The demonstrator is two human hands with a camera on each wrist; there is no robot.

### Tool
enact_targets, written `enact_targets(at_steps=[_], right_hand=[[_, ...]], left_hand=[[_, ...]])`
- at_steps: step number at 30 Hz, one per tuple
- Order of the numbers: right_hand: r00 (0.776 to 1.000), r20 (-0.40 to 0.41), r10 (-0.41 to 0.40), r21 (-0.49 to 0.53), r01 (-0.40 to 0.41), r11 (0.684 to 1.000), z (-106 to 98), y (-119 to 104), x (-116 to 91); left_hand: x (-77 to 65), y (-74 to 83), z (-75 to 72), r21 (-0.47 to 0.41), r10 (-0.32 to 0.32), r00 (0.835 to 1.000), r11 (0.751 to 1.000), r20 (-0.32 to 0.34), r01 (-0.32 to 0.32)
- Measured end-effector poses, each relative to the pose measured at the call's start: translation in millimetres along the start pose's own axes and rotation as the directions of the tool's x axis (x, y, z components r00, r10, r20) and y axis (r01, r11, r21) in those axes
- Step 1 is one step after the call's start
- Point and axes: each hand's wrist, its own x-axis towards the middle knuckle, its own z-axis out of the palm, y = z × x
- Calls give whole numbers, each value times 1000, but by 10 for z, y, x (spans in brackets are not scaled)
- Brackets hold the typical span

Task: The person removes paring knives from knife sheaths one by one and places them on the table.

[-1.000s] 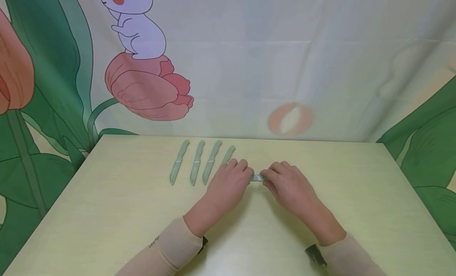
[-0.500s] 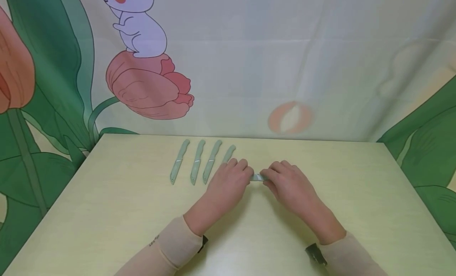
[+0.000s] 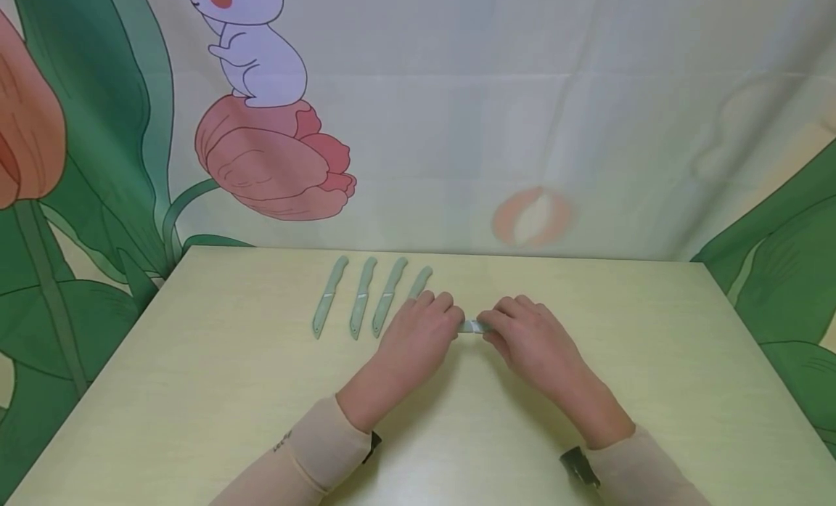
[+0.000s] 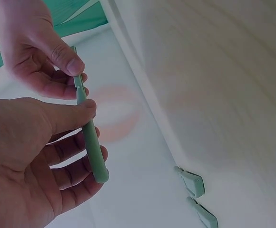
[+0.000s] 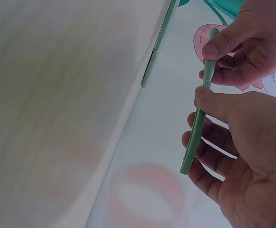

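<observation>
Head view: L hand [image 3: 421, 333] grips green knife [image 3: 472, 327] by handle [image 4: 95, 156], R hand [image 3: 532, 340] pinches sheath [image 5: 193, 142], fingers curled; long axis runs L-R btwn them, both equally near.

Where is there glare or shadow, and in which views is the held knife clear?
Head view: pale glare on the table, low in frame, soft shadows below left hand and right hand, held knife mostly hidden; left wrist and right wrist views: dimmer light, knife outline clear.

Four knives [image 3: 362, 295] in row on table [image 3: 196, 404]; fifth knife [image 3: 472, 327] right of them, between left hand [image 3: 420, 337] and right hand [image 3: 534, 340]; cloth [image 3: 424, 128] behind.
</observation>
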Motion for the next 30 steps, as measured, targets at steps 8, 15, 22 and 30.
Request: enact_targets(at_steps=[8,15,22,30], right_hand=[[1000,11,14,5,-14,1000,-12,22,-6],[1000,8,13,6,-14,1000,-32,38,-10],[1000,-3,9,20,-9,1000,-30,30,-7],[1000,-5,16,26,-16,1000,-22,22,-16]], left_hand=[[5,-4,-20,-13,-5,1000,1000,6,5],[5,-19,-19,-19,-14,1000,1000,7,14],[-8,-23,11,3,-14,1000,1000,0,14],[-21,-23,11,16,-7,1000,1000,-12,8]])
